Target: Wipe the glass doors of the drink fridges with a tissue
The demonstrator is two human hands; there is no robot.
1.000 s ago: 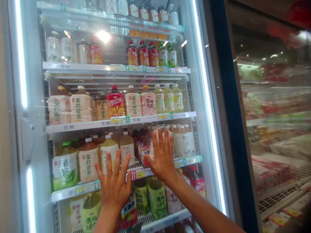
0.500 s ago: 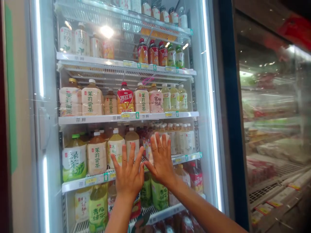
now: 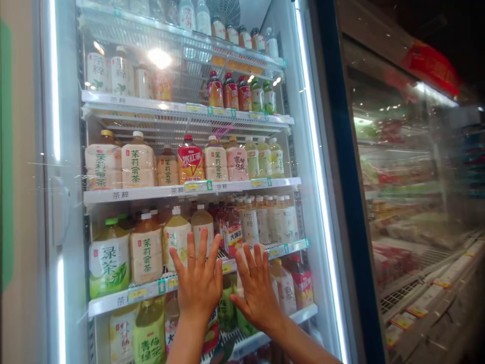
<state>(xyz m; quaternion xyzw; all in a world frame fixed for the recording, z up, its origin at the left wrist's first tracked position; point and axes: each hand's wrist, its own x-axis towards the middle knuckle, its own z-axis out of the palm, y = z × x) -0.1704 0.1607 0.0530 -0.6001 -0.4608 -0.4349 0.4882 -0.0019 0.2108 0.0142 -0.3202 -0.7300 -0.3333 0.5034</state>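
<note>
Both my hands lie flat against the glass door (image 3: 303, 167) of a lit drinks fridge. My left hand (image 3: 199, 283) has its fingers spread, over the shelf with large tea bottles (image 3: 146, 253). My right hand (image 3: 257, 293) is open too, and a pale cloth seems to lie under its fingers; I cannot tell for sure. The two hands sit side by side, almost touching. Behind the glass, a red bottle (image 3: 190, 162) stands on the shelf above.
White wire shelves (image 3: 189, 189) carry several rows of tea and juice bottles with price tags. A door handle (image 3: 60, 210) is at the left edge. A dark blue frame (image 3: 341, 177) separates this fridge from an open chilled case (image 3: 417, 242) on the right.
My right hand has slid down the glass from the middle shelf to beside my left hand. The left hand shifted right, and the view turned slightly.
</note>
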